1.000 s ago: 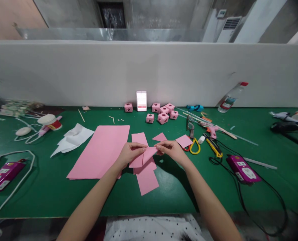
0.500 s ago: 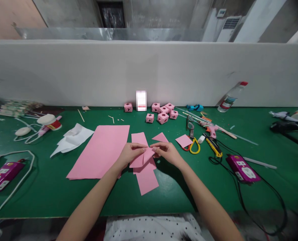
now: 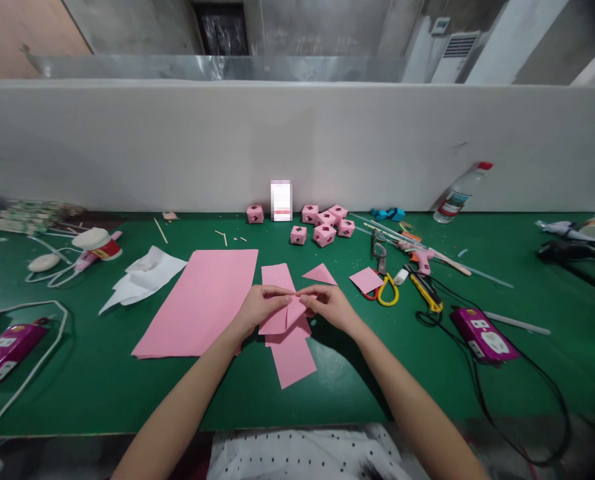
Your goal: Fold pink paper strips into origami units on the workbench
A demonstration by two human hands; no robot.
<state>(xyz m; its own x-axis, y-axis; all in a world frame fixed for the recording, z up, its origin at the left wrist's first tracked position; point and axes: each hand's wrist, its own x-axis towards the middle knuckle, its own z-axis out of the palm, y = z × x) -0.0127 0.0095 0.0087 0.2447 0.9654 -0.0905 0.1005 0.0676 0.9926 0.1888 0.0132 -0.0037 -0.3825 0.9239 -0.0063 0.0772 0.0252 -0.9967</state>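
Observation:
A small piece of folded pink paper (image 3: 276, 323) is held between my two hands, with a crease or flap edge running down its middle. My left hand (image 3: 260, 310) pinches its upper left part with thumb and fingers. At the upper right, my right hand (image 3: 327, 305) pinches the same paper, its fingertips close to those of the left. Beneath it lie pink paper pieces (image 3: 293, 363) on the green table. A pink folded triangle (image 3: 321, 274) rests just beyond my right hand. Left of my left hand is a stack of large pink sheets (image 3: 202, 300).
Several pink paper cubes (image 3: 324, 234) stand near the white partition (image 3: 177, 147), beside a blurred phone (image 3: 281, 200). To the right lie yellow-handled scissors (image 3: 388, 291), a utility knife (image 3: 426, 293), a pink glue gun (image 3: 420, 259) and a purple power strip (image 3: 482, 335). A paper cup (image 3: 97, 243) lies left.
My right hand has shifted slightly left along the paper's upper edge, bringing its fingertips closer to my left hand's. My left hand keeps its pinch.

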